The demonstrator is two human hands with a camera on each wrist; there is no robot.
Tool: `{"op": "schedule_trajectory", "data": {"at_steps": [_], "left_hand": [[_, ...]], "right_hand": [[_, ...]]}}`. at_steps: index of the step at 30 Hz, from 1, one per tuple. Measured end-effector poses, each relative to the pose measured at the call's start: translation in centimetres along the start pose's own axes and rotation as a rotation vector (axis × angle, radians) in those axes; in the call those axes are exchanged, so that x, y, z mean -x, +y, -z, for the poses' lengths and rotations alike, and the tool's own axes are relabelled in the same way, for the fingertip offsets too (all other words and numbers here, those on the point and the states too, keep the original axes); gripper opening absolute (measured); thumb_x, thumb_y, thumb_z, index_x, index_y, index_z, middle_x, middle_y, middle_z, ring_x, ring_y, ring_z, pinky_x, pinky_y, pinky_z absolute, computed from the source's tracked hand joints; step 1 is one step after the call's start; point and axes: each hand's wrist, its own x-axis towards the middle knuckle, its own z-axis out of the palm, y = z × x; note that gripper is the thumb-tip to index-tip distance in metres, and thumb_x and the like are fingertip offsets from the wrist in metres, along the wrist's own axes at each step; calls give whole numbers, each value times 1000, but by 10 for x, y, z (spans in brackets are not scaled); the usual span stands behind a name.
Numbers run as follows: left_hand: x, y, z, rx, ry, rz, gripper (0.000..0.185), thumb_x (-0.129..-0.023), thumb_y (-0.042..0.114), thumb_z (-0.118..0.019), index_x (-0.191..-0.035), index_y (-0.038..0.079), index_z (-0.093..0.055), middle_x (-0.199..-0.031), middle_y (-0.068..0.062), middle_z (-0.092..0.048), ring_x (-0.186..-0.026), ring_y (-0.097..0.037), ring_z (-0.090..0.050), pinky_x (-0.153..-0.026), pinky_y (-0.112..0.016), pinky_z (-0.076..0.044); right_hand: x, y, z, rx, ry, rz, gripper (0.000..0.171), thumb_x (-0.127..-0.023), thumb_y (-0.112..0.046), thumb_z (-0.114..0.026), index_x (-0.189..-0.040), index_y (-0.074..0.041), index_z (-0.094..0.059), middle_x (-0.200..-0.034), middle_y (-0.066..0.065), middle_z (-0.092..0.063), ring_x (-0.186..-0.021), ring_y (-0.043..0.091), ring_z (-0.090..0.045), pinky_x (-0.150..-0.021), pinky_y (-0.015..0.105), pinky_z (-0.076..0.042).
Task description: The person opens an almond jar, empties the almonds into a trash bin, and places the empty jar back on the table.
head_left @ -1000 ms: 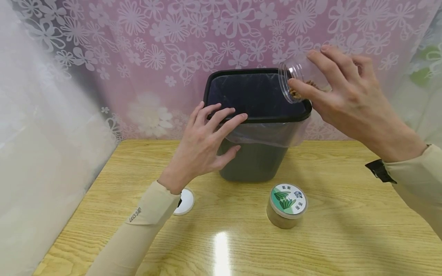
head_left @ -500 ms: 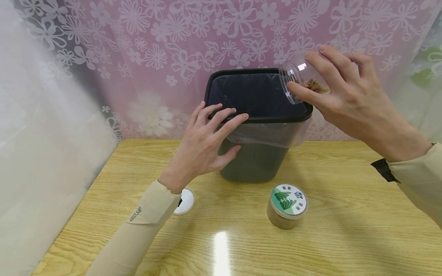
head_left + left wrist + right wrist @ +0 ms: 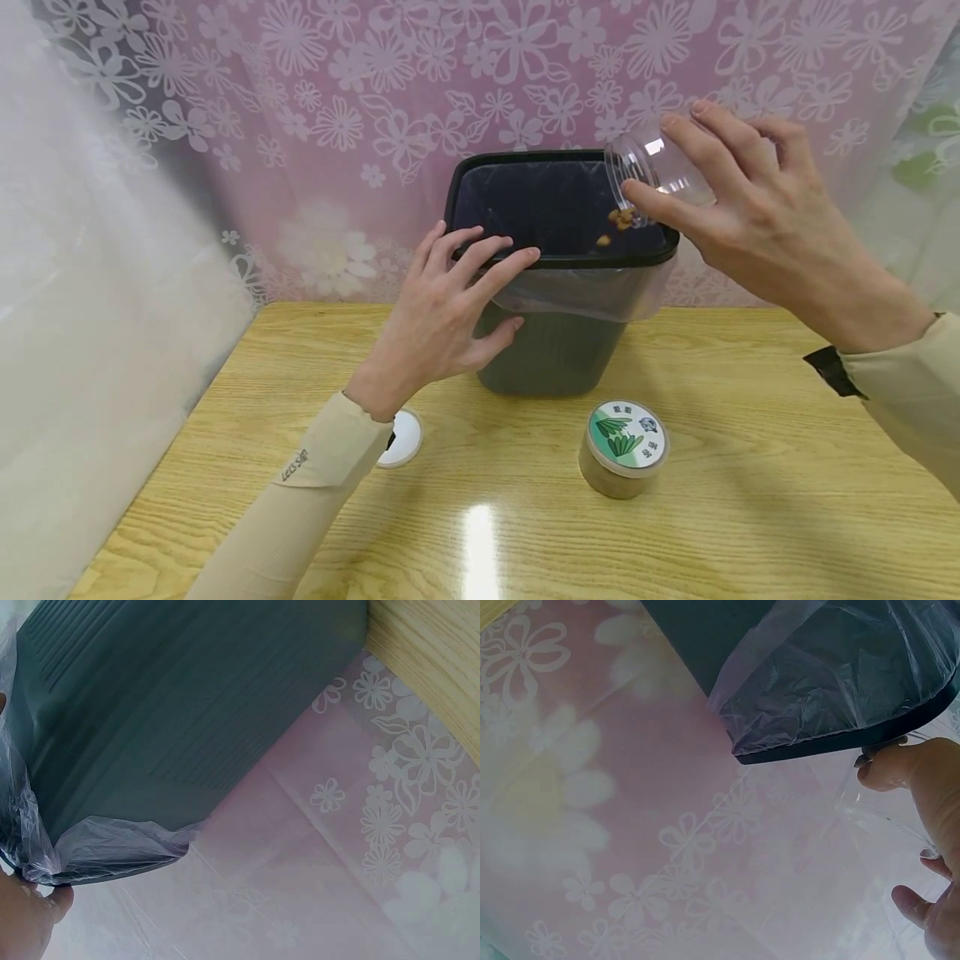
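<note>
A clear jar (image 3: 660, 171) is gripped by the curled fingers of the right hand (image 3: 750, 208) and tipped mouth-down over the far right of the bin (image 3: 555, 333), so that brown pieces (image 3: 618, 221) drop into the bag (image 3: 577, 287). The bin's near left rim is pressed by the spread, straight fingers of the left hand (image 3: 442, 321), seemingly to steady it. A lidded jar (image 3: 623, 447) and a white lid (image 3: 402, 437) are left on the table (image 3: 750, 500), near the bin
</note>
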Motion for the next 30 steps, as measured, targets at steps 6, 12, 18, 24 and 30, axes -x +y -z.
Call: {"op": "schedule_trajectory", "data": {"at_steps": [6, 12, 18, 24, 30], "left_hand": [[0, 0, 0, 2, 1, 1, 67, -91, 47, -67, -152, 28, -47, -143, -7, -56, -139, -35, -47, -124, -60, -25], [0, 0, -1, 4, 9, -2, 66, -91, 47, -67, -151, 28, -47, -142, -7, -57, -139, -35, -48, -123, -61, -26], [0, -1, -1, 9, 13, 0, 66, -91, 47, -67, -151, 28, -48, -142, -7, -57, -139, -35, -47, -124, -61, -25], [0, 0, -2, 7, 11, 0, 66, -91, 47, -66, -151, 28, -47, -141, -7, -57, -139, -35, -47, -124, -60, -24], [0, 0, -2, 10, 12, 2, 66, -91, 47, -67, -151, 28, -47, -141, -7, -57, -139, -35, -47, -125, -60, -23]], "right_hand": [[0, 1, 1, 6, -11, 11, 72, -74, 9, -76, -137, -21, -56, -148, 27, -46, -138, 47, -44, -91, 65, -39], [1, 2, 1, 6, -41, 26, 79, -72, 10, -77, -141, -21, -54, -149, 28, -44, -139, 48, -41, -93, 65, -39], [0, 3, 0, 45, -45, 75, 85, -69, 9, -82, -143, -22, -52, -150, 27, -44, -139, 48, -42, -96, 65, -39], [1, 2, 2, 90, -80, 107, 84, -76, 15, -77, -146, -22, -48, -153, 27, -40, -140, 47, -41, -97, 65, -39], [0, 2, 2, 98, -74, 130, 80, -83, 19, -69, -147, -23, -47, -154, 26, -41, -140, 47, -42, -96, 64, -38]]}}
